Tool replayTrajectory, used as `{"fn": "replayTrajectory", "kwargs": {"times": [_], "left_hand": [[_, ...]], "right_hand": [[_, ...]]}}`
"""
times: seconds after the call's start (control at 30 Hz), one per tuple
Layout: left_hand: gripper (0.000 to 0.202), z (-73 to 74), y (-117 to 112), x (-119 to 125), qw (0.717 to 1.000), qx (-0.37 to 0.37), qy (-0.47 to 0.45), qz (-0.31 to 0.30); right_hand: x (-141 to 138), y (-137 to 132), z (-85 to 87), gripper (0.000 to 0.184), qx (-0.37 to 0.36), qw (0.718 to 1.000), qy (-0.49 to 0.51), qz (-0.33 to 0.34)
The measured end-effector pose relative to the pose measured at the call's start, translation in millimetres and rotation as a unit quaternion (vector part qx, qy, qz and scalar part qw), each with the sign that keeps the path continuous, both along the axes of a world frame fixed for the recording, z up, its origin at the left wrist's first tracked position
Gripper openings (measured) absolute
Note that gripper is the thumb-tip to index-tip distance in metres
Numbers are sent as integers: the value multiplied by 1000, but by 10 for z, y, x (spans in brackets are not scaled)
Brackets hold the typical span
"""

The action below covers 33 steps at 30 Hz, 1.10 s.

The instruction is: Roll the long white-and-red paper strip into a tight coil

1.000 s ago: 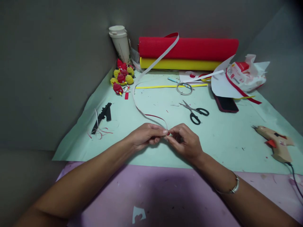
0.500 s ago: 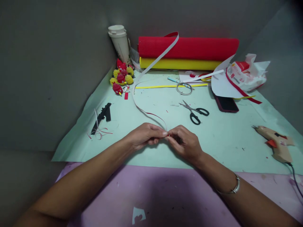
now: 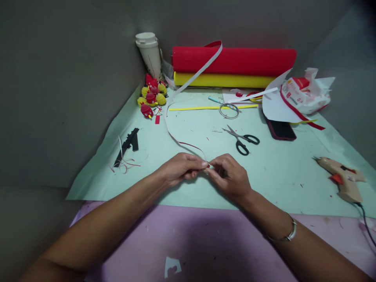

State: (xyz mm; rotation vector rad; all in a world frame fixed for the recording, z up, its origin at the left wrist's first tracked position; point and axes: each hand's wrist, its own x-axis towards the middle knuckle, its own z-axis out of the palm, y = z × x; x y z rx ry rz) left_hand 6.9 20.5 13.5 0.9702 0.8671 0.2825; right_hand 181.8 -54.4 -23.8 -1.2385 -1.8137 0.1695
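My left hand and my right hand meet fingertip to fingertip low over the pale green sheet. Both pinch the near end of a long paper strip, white on one face and red on the other, where a tiny red coil shows between the fingers. From there the strip loops back across the sheet and rises to the red corrugated roll at the wall. A bracelet circles my right wrist.
Scissors lie just beyond my hands. Further off are a wire ring, a yellow strip, a phone, a glue gun at the right, small red and yellow paper shapes, a cup, black scraps.
My hands stay in place, the fingers shifting slightly on the strip's end. The strip's loop has barely moved.
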Motion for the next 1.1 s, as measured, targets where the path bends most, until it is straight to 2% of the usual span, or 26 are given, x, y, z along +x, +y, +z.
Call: {"fn": "replayTrajectory", "kwargs": {"times": [0.3, 0.8, 0.97, 1.1], "left_hand": [[21, -6, -5, -23, 1000, 11, -1, -14], [31, -31, 7, -87, 999, 25, 31, -31], [28, -7, -4, -118, 995, 54, 54, -59], [28, 20, -49, -128, 993, 78, 70, -49]], "right_hand": [[-10, -5, 5, 3, -21, 1000, 14, 6], [10, 12, -15, 3, -65, 995, 17, 73], [28, 11, -13, 4, -86, 991, 20, 105], [29, 14, -14, 7, -93, 988, 21, 122]]}}
